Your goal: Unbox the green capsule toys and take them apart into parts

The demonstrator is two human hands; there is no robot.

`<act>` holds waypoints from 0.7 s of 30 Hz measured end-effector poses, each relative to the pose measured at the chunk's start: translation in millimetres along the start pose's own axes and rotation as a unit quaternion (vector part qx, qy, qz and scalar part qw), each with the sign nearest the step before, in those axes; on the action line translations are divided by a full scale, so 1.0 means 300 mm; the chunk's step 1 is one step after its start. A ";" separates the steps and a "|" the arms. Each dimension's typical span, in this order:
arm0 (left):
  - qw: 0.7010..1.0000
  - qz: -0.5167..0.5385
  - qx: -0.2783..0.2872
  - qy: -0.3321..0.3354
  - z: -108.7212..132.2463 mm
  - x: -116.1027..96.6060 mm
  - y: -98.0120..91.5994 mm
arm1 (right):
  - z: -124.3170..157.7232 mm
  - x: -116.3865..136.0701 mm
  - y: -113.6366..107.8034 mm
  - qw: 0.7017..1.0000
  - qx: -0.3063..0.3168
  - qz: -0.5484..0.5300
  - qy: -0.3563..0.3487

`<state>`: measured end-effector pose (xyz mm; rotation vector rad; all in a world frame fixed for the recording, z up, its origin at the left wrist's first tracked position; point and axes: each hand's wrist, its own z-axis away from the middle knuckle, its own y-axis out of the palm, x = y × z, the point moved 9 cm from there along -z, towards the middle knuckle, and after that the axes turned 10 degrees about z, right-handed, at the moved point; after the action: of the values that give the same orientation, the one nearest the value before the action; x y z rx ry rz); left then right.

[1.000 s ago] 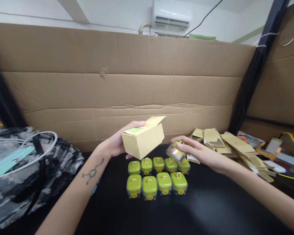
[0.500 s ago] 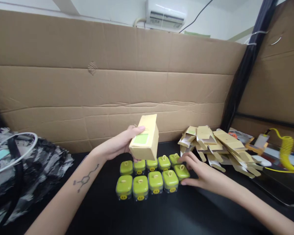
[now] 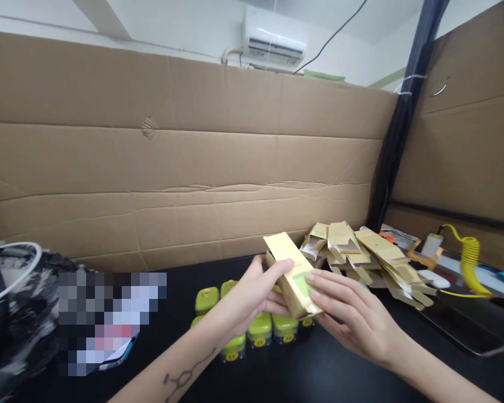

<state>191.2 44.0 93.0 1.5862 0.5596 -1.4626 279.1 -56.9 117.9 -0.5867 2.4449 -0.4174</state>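
Note:
A small tan cardboard box (image 3: 282,245) with a green label is held tilted between both hands. My left hand (image 3: 252,294) grips its left side, thumb on the top face. My right hand (image 3: 357,308) is closed round the lower right end, fingertips on the label. Beneath and behind the hands, small clear containers with green lids (image 3: 259,326) and yellow stickers stand in rows on the black table (image 3: 285,378). My left forearm and the box hide several of them. I cannot see inside the box.
Folded tan cartons (image 3: 363,254) lie heaped at the right, near a coiled yellow cable (image 3: 470,252), a white mouse-like object (image 3: 426,277) and a dark flat panel (image 3: 462,330). A partly pixelated phone-like object (image 3: 113,358) and a crumpled dark bag (image 3: 50,291) are at left. A cardboard wall (image 3: 172,162) stands behind.
My right hand has left the rightmost green-lidded container and come onto the box. The box has moved right and down and turned in my left hand. The view has shifted a little.

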 end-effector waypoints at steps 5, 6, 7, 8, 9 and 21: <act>0.999 0.025 -0.028 0.017 0.002 -0.016 -0.022 | -0.007 0.016 -0.041 0.999 -0.043 -0.004 -0.007; 0.997 0.014 -0.056 0.042 0.003 -0.025 -0.039 | -0.012 0.036 -0.052 0.998 -0.058 0.020 -0.020; 0.994 0.000 -0.083 0.070 0.005 -0.031 -0.054 | -0.018 0.057 -0.056 0.997 -0.062 0.044 -0.030; 0.990 -0.014 -0.104 0.096 0.007 -0.035 -0.063 | -0.027 0.072 -0.053 0.996 -0.053 0.063 -0.033; 0.986 -0.028 -0.115 0.117 0.007 -0.035 -0.065 | -0.035 0.081 -0.047 0.996 -0.035 0.074 -0.033; 0.933 -0.293 0.051 0.201 0.173 -0.107 -0.088 | 0.104 -0.530 -0.122 0.972 0.045 0.200 0.117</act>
<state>134.7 21.8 119.9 1.9167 1.3021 -1.6065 425.9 -14.4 183.1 0.0046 2.6658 -0.4461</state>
